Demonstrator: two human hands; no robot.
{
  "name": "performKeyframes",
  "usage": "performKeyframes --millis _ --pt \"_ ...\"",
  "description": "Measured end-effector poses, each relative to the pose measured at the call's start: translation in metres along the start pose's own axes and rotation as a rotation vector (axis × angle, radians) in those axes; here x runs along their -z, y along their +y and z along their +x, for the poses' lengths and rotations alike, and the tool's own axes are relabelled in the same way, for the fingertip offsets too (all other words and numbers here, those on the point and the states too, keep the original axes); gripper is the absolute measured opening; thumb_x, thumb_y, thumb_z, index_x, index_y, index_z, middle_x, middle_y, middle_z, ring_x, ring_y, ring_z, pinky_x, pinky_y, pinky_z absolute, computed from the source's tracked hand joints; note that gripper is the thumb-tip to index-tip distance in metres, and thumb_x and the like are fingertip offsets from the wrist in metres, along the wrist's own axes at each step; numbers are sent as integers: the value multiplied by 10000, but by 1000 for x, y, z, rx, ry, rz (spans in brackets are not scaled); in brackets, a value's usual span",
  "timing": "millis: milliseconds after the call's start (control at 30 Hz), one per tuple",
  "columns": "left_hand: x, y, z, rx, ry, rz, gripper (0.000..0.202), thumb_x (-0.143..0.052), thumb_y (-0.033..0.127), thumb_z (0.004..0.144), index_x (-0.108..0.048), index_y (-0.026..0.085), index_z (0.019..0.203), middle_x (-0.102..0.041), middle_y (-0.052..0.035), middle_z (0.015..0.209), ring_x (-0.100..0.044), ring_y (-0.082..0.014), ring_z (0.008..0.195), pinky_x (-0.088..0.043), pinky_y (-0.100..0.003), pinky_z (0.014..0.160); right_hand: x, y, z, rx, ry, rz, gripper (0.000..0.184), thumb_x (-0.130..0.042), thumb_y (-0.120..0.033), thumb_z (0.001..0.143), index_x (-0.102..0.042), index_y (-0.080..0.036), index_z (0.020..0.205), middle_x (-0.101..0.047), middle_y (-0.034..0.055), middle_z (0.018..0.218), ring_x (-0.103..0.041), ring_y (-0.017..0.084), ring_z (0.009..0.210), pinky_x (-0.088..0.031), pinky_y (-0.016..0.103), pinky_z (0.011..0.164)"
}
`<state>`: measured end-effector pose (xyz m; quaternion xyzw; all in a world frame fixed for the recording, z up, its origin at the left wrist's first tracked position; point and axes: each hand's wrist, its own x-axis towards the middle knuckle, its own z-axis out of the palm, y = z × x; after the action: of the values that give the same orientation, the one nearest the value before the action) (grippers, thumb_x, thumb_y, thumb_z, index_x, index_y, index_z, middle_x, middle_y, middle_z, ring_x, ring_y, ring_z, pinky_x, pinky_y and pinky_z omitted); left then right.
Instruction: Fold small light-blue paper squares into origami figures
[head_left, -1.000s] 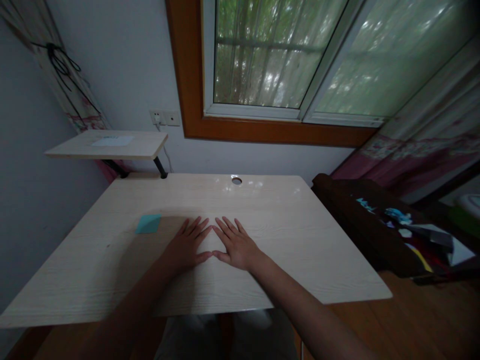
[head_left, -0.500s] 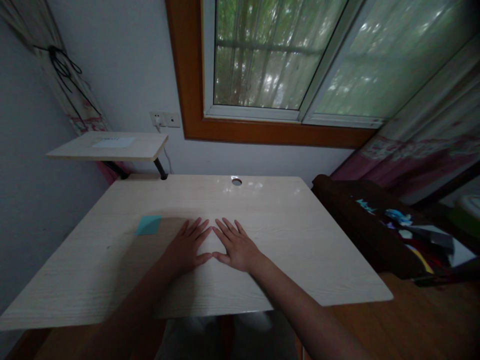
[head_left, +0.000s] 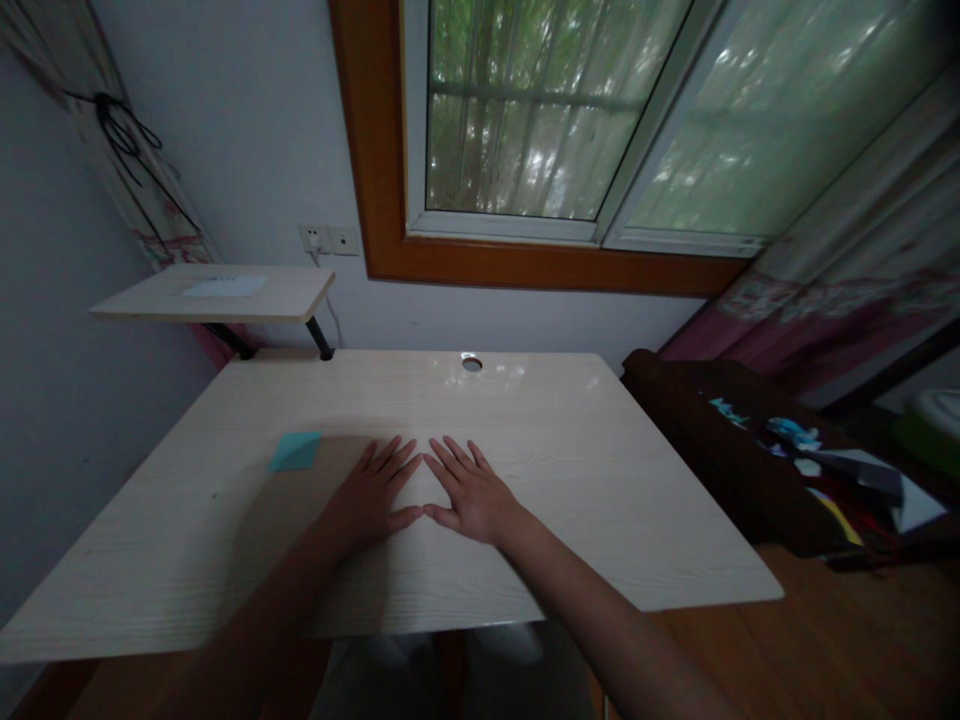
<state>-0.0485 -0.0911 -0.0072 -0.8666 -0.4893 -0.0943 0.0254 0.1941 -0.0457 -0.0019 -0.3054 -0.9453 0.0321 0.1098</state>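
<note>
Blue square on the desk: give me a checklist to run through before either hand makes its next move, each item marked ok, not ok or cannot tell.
1. Blue square uncovered, whole outline visible: ok.
2. Left hand apart from the square, with bare desk between them: ok.
3. Left hand and right hand open, backs up, fingers spread on the desk: ok.
4. Hands well separated: not ok; the thumb tips and index fingertips meet or nearly meet.
5. Nothing beneath the palms: cannot tell; the hands hide that part.
6. Round hole near the far edge uncovered: ok.
</note>
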Motion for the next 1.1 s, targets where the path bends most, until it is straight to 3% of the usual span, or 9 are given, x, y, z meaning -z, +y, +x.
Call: performKeyframes --millis 500,800,1100 --pt "2 2 0 0 -9 23 773 -396 641 911 -233 224 1541 -228 -107 1610 -164 -306 1492 -119 -534 1193 -1 1 0 10 21 -18 817 -477 -634 911 -193 -216 1553 -177 124 1611 -137 329 1487 -149 611 1170" --pt "0 2 0 15 -27 19 765 -377 641 917 -225 228 1543 -213 -107 1613 -136 -344 1491 -76 -624 1165 0 0 -1 2 9 -4 807 -447 -636 923 -186 -205 1554 -145 136 1615 -118 322 1491 -127 610 1174" --pt "1 2 0 9 -25 26 771 -389 642 914 -227 225 1542 -208 -105 1615 -132 -337 1493 -76 -603 1177 0 0 -1 5 21 -8 801 -458 -628 922 -193 -212 1553 -154 130 1614 -127 324 1490 -134 608 1175"
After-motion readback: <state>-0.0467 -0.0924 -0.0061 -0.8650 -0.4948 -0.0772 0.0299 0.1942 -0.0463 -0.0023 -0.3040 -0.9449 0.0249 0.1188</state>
